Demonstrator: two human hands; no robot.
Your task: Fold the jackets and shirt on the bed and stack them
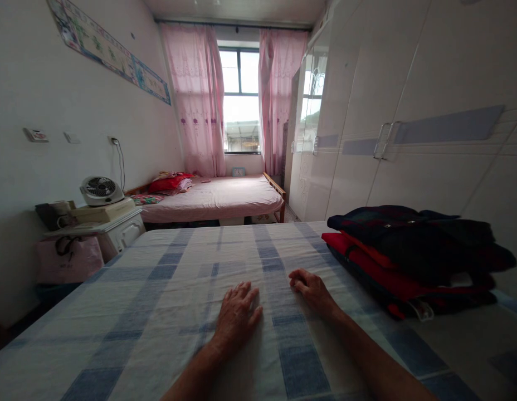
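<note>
My left hand (238, 312) lies palm down on the blue-and-white checked bed sheet (158, 312), its fingers stretched out and a little apart, holding nothing. To its right, my right hand (312, 291) rests on the same sheet with its fingers curled inward; nothing shows in them. A gap of bare sheet separates the two hands. Beyond my right hand, on the right side of the bed, is a pile of folded clothes (417, 250), dark plaid on top and red below. Neither hand touches the pile.
A white wardrobe (367, 184) lines the right wall. At the left stand a bedside cabinet (127, 231) with a fan (102, 190) and a box on it, and a pink bag (68, 259). A second bed (216, 197) is by the curtained window.
</note>
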